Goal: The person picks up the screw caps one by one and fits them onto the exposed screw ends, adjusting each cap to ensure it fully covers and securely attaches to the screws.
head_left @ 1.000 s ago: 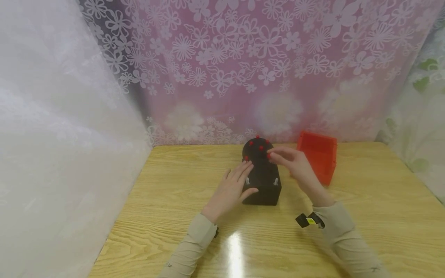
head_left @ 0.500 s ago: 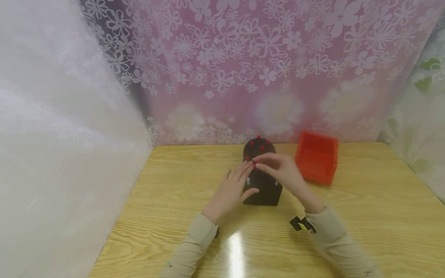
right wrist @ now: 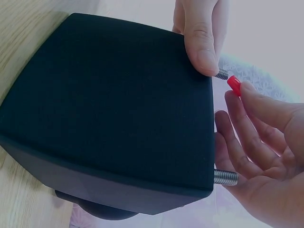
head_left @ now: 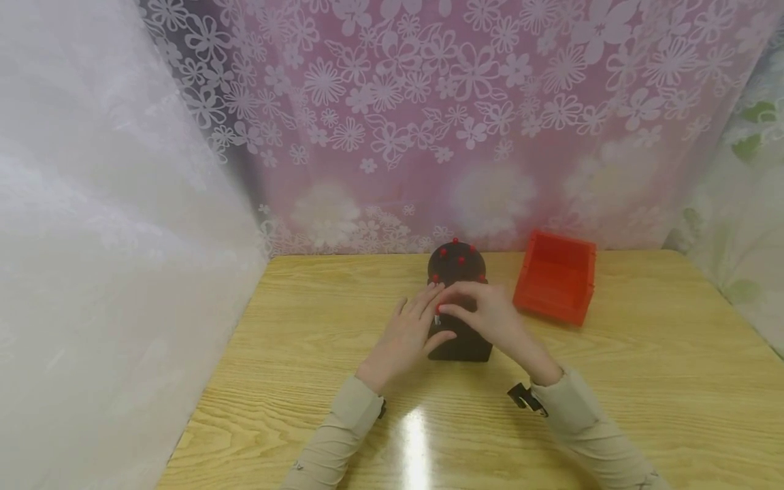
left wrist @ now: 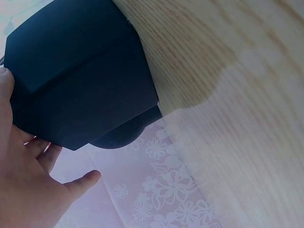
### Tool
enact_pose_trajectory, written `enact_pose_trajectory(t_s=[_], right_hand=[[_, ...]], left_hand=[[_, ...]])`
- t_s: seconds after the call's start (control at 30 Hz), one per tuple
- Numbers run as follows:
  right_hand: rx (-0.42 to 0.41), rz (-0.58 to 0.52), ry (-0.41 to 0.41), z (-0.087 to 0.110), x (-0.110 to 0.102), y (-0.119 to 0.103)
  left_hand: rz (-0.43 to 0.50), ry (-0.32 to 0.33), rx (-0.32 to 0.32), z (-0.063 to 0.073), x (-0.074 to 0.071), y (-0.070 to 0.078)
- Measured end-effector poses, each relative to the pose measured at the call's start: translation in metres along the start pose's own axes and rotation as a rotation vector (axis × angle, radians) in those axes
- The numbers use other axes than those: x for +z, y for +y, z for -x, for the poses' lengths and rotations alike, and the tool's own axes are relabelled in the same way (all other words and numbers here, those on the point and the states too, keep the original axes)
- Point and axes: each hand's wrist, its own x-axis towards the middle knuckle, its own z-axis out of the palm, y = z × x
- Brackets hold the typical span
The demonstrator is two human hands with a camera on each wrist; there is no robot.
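Observation:
A black block (head_left: 462,348) with a rounded, raised back part stands on the table. Several small red caps (head_left: 461,259) sit on that back part. My left hand (head_left: 399,341) lies along the block's left side and top with fingers extended. Its thumb (right wrist: 202,45) is close to a threaded metal stud (right wrist: 222,74) in the right wrist view. Between thumb and forefinger, my right hand (head_left: 490,318) pinches a red cap (right wrist: 233,85), right at the end of that stud. A second, bare stud (right wrist: 225,177) sticks out on the block's other side.
On the right, behind the right hand, a red plastic bin (head_left: 554,282) rests tilted on the wood-grain table (head_left: 294,340). A pink flowered curtain (head_left: 392,136) hangs along the table's back edge, and a pale sheet (head_left: 122,238) hangs at the left.
My right hand has moved left and toward me with a red cap, from the right of the raised part to the near left stud. My left hand has stayed in place.

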Motion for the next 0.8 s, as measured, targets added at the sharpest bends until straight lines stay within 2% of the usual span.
enact_pose_trajectory(t_s=[0.27, 0.8], right_hand=[[-0.058, 0.037, 0.012, 0.0004, 0.0008, -0.0010], [-0.093, 0.059, 0.015, 0.0012, 0.0037, 0.0008]], left_hand=[[0.023, -0.005, -0.008, -0.0007, -0.0023, 0.0016], [0.023, 0.000, -0.004, -0.0001, 0.0025, -0.0007]])
